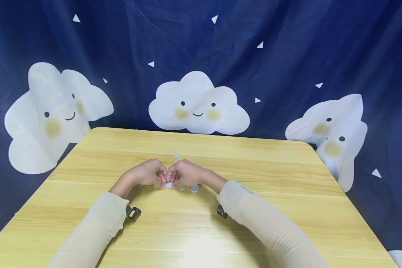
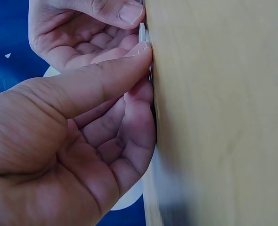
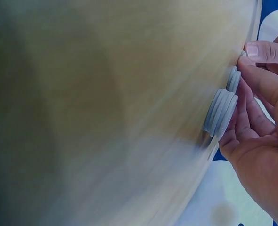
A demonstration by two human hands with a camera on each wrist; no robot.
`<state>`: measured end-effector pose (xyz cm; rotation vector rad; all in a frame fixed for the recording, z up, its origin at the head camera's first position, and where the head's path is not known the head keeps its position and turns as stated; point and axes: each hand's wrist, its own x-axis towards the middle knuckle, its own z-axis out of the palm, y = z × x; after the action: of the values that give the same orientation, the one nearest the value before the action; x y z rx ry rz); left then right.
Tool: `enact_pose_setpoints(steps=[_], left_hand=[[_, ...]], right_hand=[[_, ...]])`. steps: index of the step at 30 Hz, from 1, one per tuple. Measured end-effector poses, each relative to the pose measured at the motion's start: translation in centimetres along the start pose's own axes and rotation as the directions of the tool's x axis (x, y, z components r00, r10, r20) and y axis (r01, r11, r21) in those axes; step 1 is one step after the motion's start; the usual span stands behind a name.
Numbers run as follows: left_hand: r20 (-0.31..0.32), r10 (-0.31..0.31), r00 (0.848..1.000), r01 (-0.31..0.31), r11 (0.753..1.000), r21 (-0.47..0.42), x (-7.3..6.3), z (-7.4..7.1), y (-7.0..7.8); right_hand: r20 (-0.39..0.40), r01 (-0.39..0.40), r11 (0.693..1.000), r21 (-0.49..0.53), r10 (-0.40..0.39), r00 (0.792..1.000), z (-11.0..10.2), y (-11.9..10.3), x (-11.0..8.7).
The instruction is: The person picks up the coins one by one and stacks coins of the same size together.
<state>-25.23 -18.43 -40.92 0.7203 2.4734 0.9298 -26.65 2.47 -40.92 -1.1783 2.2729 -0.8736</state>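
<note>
My left hand (image 1: 148, 173) and right hand (image 1: 186, 173) meet near the middle of the table, fingers curled, knuckles touching. Between the two thumb tips is a small silver coin pile (image 1: 169, 184), which both hands pinch from either side. Its thin edges (image 2: 142, 33) show at the left thumb's tip in the left wrist view. Beside the right hand stand a stack of smaller coins (image 3: 233, 79) and a thicker stack of larger coins (image 3: 219, 113). Beyond the hands lies another silver coin (image 1: 176, 156); whether it is single or stacked I cannot tell.
The light wooden table (image 1: 174, 230) has rounded far corners. Behind its far edge hangs a dark blue curtain (image 1: 187, 37) with white clouds and triangles. A black strap camera mount (image 1: 133, 213) sits at the left wrist and another mount (image 1: 222, 211) at the right.
</note>
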Motion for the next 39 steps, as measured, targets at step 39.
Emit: enact_pose_setpoints(steps=[39], left_hand=[[0.025, -0.052, 0.998, 0.053, 0.998, -0.029, -0.1, -0.1, 0.1]], right_hand=[[-0.134, -0.053, 0.993, -0.103, 0.039, 0.990, -3.5, 1.1, 0.1]])
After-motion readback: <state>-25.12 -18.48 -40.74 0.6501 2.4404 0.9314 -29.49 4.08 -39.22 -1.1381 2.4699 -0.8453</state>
